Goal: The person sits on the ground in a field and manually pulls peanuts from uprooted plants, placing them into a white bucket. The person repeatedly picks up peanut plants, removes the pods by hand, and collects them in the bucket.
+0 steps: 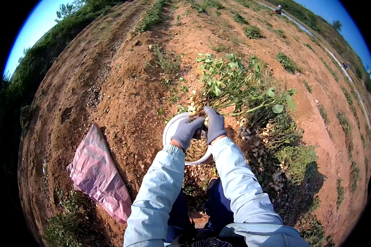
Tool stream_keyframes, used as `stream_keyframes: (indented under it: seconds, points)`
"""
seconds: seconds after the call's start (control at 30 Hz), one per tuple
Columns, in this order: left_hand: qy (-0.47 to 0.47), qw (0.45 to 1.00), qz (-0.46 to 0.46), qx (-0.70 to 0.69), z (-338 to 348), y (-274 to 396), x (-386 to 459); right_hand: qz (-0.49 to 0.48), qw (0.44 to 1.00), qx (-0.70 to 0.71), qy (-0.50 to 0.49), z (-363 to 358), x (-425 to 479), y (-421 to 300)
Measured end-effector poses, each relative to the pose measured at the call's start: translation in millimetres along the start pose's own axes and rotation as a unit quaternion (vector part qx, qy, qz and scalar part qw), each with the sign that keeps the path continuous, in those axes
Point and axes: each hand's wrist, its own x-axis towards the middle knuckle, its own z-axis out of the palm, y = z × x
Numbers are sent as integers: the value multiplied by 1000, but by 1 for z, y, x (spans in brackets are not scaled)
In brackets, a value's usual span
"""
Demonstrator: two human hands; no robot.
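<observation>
A white plastic bucket [170, 129] stands on the soil before me, with picked peanuts in their shells [197, 150] inside. Over its rim, my gloved left hand [187, 131] is at the root end of a peanut plant [232, 83]; how its fingers close there is partly hidden. My gloved right hand [215, 123] grips the same plant where the stems meet the roots. Pods cluster at the roots, left of and between my hands. The plant's green leafy stems spread away to the upper right, over the ground.
Pulled peanut plants with pods [256, 139] lie heaped to the right of the bucket. A pink woven sack [102, 176] lies flat on the soil at the left. Dry plants [71, 222] are at lower left. A person [278, 10] is far off at the upper right.
</observation>
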Motion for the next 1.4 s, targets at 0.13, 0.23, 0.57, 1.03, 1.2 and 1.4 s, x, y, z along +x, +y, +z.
stream_keyframes:
  seconds: [0.13,0.23,0.57,1.03,1.2,1.4]
  points:
    - [-84,994,16,-64,-8,-6,-2,124,975,153,-102,-9,9,-8]
    - [96,995,29,21,-13,-3,2,101,986,114,-66,-5,9,4]
    - [171,970,105,136,14,2,-3,123,989,-41,-70,5,-4,6]
    - [96,984,131,-79,16,-8,9,113,992,-4,-55,16,-18,-14]
    - [147,966,204,64,12,-17,11,166,979,109,-44,26,-20,-15]
    - [244,841,250,413,26,-8,0,95,995,-41,12,6,2,1]
